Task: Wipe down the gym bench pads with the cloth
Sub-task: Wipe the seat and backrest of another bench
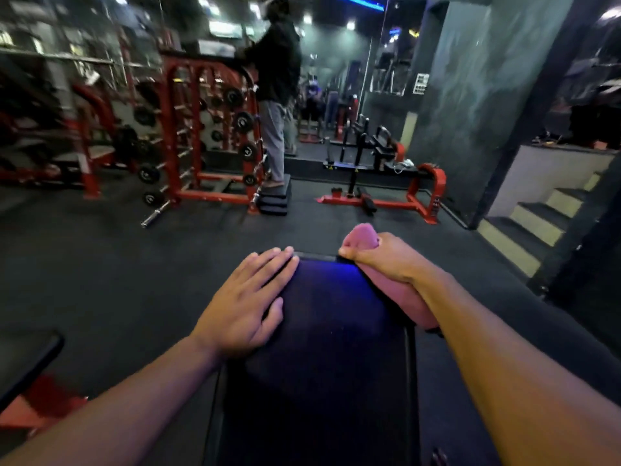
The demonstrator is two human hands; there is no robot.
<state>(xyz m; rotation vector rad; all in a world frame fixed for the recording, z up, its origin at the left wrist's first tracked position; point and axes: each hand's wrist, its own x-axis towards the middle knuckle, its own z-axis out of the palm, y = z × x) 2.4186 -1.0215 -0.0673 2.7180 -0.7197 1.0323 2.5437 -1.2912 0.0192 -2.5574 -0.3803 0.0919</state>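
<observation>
Bench pad (329,331): left hand (245,307) flat; right hand (386,260) clutching pink cloth (400,290)

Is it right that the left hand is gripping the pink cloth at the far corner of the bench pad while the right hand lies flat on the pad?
Not quite: the hands are swapped. In the head view the right hand grips the pink cloth at the far right corner of the bench pad, while the left hand lies flat on the pad with fingers straight.

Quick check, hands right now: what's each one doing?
Left hand: open, fingers straight, flat on the bench pad.
Right hand: closed, gripping the pink cloth at the pad's right edge.
</observation>
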